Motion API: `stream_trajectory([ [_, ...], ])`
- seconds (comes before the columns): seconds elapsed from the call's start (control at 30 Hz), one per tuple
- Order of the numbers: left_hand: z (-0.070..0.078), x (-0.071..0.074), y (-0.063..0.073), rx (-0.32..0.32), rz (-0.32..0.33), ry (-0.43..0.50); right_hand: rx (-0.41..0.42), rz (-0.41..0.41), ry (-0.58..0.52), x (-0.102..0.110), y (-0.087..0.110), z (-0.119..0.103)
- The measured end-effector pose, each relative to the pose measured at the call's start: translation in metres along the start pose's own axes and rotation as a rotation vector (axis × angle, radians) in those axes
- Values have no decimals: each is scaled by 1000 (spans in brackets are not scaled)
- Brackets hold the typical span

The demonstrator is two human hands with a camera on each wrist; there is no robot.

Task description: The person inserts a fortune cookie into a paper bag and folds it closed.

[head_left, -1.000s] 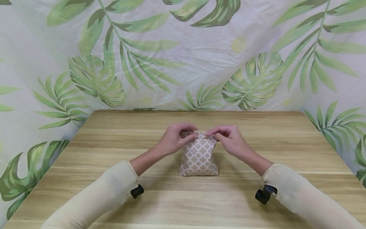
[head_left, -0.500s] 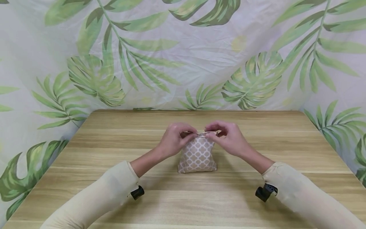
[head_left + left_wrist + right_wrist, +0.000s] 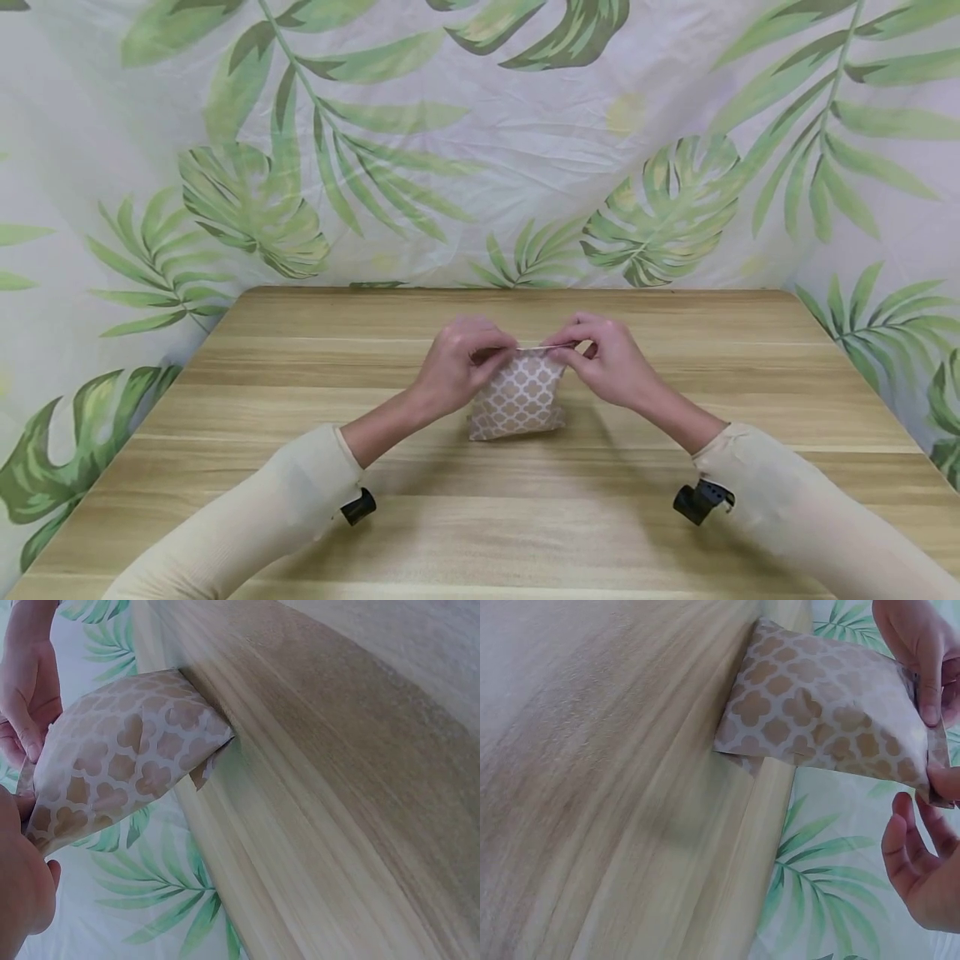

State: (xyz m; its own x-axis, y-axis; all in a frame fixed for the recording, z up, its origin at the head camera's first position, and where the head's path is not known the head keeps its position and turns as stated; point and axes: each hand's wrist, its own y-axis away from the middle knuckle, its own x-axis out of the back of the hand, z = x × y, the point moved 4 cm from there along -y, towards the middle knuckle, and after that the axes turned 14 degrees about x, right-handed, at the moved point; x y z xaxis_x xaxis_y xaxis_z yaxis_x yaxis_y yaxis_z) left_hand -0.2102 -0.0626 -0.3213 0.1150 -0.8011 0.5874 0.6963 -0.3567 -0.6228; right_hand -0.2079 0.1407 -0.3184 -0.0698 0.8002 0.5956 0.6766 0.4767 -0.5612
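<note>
A small tan paper bag (image 3: 517, 404) with a white quatrefoil lattice print is held upright in the middle of the head view. Its top edge is folded over into a narrow strip. My left hand (image 3: 457, 358) pinches the left end of that strip between thumb and fingers. At the other end, my right hand (image 3: 611, 362) pinches it the same way. Both wrist views show the bag's bulging side, (image 3: 120, 757) with its lower end close to the table; whether it touches the wood I cannot tell. The bag's contents are hidden.
A wood-grain table (image 3: 510, 542) spreads under both arms. Behind it and at the sides hangs a white cloth (image 3: 525, 167) printed with green leaves. A black wrist camera (image 3: 358, 506) sits under the left sleeve, and another camera (image 3: 701, 502) under the right.
The top edge has turned over and now lies in a thin, flat line. The bag's bottom has shifted up in the head view. My right fingers loosened, then pinched the edge again.
</note>
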Motion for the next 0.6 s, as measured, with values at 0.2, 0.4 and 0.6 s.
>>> stream_trajectory([
  [0.2, -1, 1, -2, 18, -29, 21, 13, 65, -30, 0, 3, 2],
  [0.4, 3, 1, -9, 55, -99, 15, 0, 134, -94, -2, 4, 4],
  [0.6, 7, 1, -13, 72, -133, -17, 15, 144, -41, -2, 3, 6],
])
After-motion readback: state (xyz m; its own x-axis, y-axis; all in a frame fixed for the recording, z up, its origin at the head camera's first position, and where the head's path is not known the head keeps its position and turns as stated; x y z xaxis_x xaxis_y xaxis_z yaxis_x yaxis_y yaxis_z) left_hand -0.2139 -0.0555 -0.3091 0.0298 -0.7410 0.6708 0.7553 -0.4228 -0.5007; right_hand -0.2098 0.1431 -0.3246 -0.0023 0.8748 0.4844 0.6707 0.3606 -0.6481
